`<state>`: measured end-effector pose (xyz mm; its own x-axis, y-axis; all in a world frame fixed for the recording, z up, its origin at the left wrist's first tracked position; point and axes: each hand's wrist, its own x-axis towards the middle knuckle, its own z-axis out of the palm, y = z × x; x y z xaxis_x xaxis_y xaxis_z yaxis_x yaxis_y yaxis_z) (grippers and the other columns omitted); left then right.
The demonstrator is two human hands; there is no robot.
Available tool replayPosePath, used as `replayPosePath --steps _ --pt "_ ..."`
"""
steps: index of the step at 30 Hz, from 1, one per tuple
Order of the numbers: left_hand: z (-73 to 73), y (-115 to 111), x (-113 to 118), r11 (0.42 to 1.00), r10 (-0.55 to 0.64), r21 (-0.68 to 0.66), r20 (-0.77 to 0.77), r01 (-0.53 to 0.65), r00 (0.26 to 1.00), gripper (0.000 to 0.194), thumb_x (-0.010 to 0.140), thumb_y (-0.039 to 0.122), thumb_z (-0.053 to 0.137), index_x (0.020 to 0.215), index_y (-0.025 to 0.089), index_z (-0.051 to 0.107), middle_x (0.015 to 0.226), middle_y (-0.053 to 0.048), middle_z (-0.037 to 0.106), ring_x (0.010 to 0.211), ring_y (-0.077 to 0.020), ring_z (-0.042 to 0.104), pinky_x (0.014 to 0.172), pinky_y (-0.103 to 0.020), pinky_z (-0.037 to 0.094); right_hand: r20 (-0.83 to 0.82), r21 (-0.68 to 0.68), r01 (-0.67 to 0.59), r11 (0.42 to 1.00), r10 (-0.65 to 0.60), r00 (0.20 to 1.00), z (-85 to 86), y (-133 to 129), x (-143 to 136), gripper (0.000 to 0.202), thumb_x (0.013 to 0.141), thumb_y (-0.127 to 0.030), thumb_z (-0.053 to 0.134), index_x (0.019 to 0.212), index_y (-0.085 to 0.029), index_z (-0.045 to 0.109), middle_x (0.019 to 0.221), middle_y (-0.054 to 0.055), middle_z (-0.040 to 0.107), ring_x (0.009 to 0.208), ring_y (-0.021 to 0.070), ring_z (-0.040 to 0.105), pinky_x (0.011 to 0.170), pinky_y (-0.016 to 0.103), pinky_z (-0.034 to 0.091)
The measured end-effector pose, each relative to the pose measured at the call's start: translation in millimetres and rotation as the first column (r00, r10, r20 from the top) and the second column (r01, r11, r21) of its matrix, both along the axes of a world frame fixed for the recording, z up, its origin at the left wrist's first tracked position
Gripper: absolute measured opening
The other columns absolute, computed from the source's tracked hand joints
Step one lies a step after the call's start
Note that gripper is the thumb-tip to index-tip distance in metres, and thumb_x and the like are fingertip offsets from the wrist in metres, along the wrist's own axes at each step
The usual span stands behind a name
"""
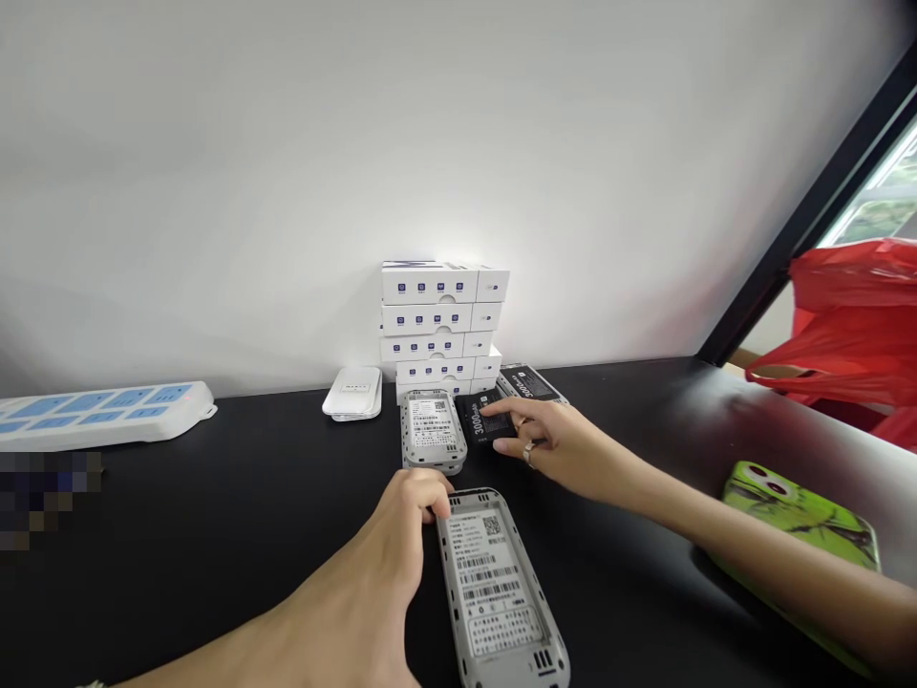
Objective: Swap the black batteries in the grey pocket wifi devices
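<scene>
My left hand (408, 535) grips the top left corner of a grey portable Wi-Fi router (494, 588), whose back is off. A label with barcodes and a QR code shows in its recess. Further off, my right hand (544, 435) has its index finger on top of a black battery (479, 419) marked 3000mAh, with the thumb near its close edge. Between the hands and the boxes lies another uncovered router (434, 430), seemingly atop one more. Behind my right hand, a router with a battery (528, 382) in it is partly covered.
White boxes (430, 287) stand stacked against the wall, with white covers (354, 392) to their left. A white power strip (193, 406) lies far left. A green phone case (802, 516) sits under my right forearm, and a red plastic bag (852, 325) is at far right.
</scene>
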<state>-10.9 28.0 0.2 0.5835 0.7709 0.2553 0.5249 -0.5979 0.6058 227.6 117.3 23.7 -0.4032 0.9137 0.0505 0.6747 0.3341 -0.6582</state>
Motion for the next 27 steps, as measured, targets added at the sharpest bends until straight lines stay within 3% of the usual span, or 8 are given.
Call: replayPosePath --steps 3,5,7,11,15,21,24,27 --pt "-3.4 6 -1 0.998 -0.059 0.032 0.031 0.058 0.998 0.086 0.057 0.056 0.085 0.11 0.03 0.022 0.121 -0.009 0.036 0.103 -0.0294 0.054 0.079 -0.042 0.057 0.172 0.254 -0.058 0.966 0.014 0.985 -6.8 1 0 0.04 0.091 -0.023 0.049 0.13 -0.019 0.059 0.066 0.0 0.056 0.063 0.0168 0.052 0.066 0.035 0.046" --pt "-3.6 8 -3 0.992 -0.114 0.071 0.088 0.108 0.99 0.084 0.057 0.054 0.085 0.109 0.031 0.022 0.124 -0.01 0.035 0.106 -0.0316 0.053 0.077 -0.042 0.057 0.207 0.302 -0.089 0.949 0.026 0.978 -5.7 1 1 0.044 0.092 -0.022 0.045 0.135 -0.02 0.055 0.072 0.003 0.06 0.065 0.0174 0.053 0.068 0.036 0.046" --pt "-1.0 9 -4 0.991 -0.101 0.107 0.161 0.084 0.982 0.084 0.057 0.045 0.086 0.11 0.031 0.022 0.131 -0.012 0.031 0.117 -0.0354 0.047 0.086 -0.047 0.054 0.211 0.299 -0.08 0.951 0.016 0.977 1.3 0 3 0.045 0.092 -0.025 0.047 0.136 -0.02 0.054 0.068 0.001 0.059 0.063 0.0168 0.052 0.066 0.033 0.045" --pt "8.2 20 -8 0.987 0.108 0.088 0.238 -0.132 0.965 0.077 0.058 0.026 0.083 0.106 0.031 0.024 0.136 -0.009 0.031 0.129 -0.0344 0.037 0.105 -0.056 0.037 0.174 0.317 -0.012 0.948 -0.046 0.984 22.8 4 12 0.041 0.089 -0.034 0.053 0.127 -0.022 0.057 0.065 -0.002 0.059 0.057 0.0145 0.051 0.059 0.029 0.043" --pt "11.3 37 -12 0.97 0.229 0.033 0.203 -0.241 0.952 0.073 0.068 0.035 0.079 0.116 0.033 0.024 0.139 -0.008 0.037 0.128 -0.0321 0.041 0.106 -0.055 0.038 0.16 0.33 -0.001 0.944 -0.055 0.986 33.2 8 20 0.04 0.086 -0.037 0.054 0.123 -0.022 0.057 0.076 0.0 0.064 0.061 0.0145 0.053 0.056 0.028 0.042" --pt "4.0 49 -15 0.937 0.346 0.0 0.153 -0.351 0.926 0.068 0.087 0.049 0.062 0.141 0.039 0.022 0.153 -0.004 0.031 0.133 -0.0341 0.042 0.108 -0.059 0.039 0.161 0.336 0.004 0.942 -0.061 0.985 29.7 9 21 0.037 0.085 -0.038 0.057 0.118 -0.023 0.059 0.075 -0.001 0.063 0.063 0.0155 0.055 0.057 0.028 0.045" --pt "0.3 51 -15 0.926 0.369 0.021 0.167 -0.378 0.914 0.062 0.092 0.047 0.056 0.143 0.041 0.02 0.153 -0.001 0.034 0.135 -0.0308 0.042 0.11 -0.055 0.04 0.181 0.41 0.013 0.912 -0.095 0.979 25.9 15 26 0.035 0.085 -0.04 0.057 0.115 -0.023 0.06 0.083 0.002 0.065 0.071 0.0182 0.06 0.065 0.032 0.049" --pt "-1.2 50 -15 0.909 0.399 0.055 0.177 -0.413 0.9 0.064 0.09 0.048 0.059 0.141 0.039 0.021 0.154 -0.004 0.031 0.131 -0.0337 0.045 0.105 -0.059 0.043 0.208 0.481 -0.064 0.874 -0.043 0.977 24.4 29 36 0.041 0.084 -0.046 0.06 0.118 -0.024 0.058 0.115 0.008 0.062 0.102 0.0254 0.061 0.088 0.041 0.051"
